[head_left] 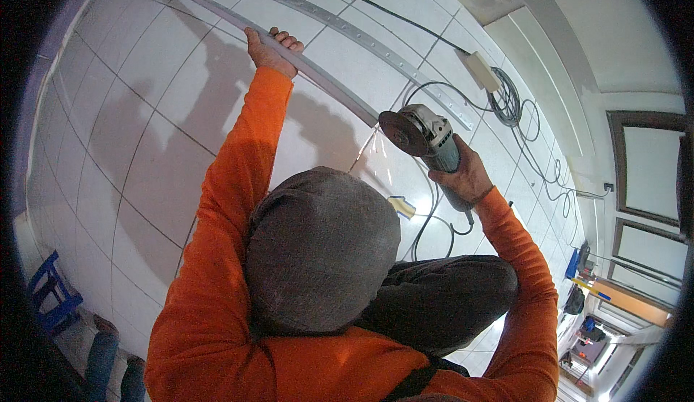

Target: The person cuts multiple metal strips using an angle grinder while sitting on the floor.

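Note:
My left hand (275, 53) is wrapped round a long grey metal bar (329, 84), which slants over the white tiled floor. My right hand (466, 174) grips the body of an angle grinder (439, 142) with a dark round disc (403, 134). The disc is at the near end of the bar, and a few bright sparks show just below it; whether it touches the metal I cannot tell. Beyond the bar, a second long metal strip (361, 38) with a row of small holes lies on the floor.
A beige power strip (482, 71) and a coiled grey cable (508, 98) lie at the right, by the wall. The grinder's black cord (419, 239) loops near my dark-trousered knee (322, 250). A blue plastic stool (54, 297) and another person's jeans (101, 366) are at lower left.

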### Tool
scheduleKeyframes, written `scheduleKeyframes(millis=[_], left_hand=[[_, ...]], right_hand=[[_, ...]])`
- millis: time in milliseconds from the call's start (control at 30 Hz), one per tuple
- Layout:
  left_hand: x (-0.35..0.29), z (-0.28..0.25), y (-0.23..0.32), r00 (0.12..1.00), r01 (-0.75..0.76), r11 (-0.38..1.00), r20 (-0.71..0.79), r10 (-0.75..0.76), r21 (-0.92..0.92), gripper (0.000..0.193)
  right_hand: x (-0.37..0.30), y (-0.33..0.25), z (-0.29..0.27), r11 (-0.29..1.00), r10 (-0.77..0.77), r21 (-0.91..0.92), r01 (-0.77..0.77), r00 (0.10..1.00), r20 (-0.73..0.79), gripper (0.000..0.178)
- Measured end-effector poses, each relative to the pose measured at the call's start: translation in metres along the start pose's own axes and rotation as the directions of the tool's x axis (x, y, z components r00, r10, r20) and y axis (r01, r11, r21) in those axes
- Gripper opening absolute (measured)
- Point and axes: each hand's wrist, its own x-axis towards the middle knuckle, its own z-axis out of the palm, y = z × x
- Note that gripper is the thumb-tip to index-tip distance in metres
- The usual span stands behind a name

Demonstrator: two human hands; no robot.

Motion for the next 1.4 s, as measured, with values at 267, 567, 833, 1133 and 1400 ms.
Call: scheduleKeyframes(millis=[267,567,833,1133,1400], left_hand=[[0.002,-0.002,-0.002,1.0,0.009,1.0,-0.012,-0.01,-0.001,0.061],[-0.001,-0.001,-0.002,0.999,0.005,1.0,-0.042,-0.004,0.008,0.063],[-0.003,0.002,-0.006,0.995,-0.008,0.999,-0.101,0.011,0.038,0.061],[-0.007,0.003,-0.012,0.996,0.011,0.999,-0.09,-0.007,0.044,0.06],[-0.009,0.001,-0.01,0.992,0.033,0.999,-0.121,-0.028,0.037,0.062]], right_hand=[[0.001,0.007,0.001,0.999,-0.022,0.028,0.022,1.0,0.002,0.073],[0.005,0.013,0.001,0.995,-0.09,-0.049,0.089,0.996,-0.02,0.066],[0.01,0.022,0.003,0.99,-0.134,0.043,0.135,0.991,-0.019,0.068],[0.013,0.019,0.004,0.998,-0.07,-0.003,0.07,0.997,-0.023,0.07],[0.015,0.006,0.004,0.995,-0.063,0.084,0.061,0.998,0.022,0.069]])
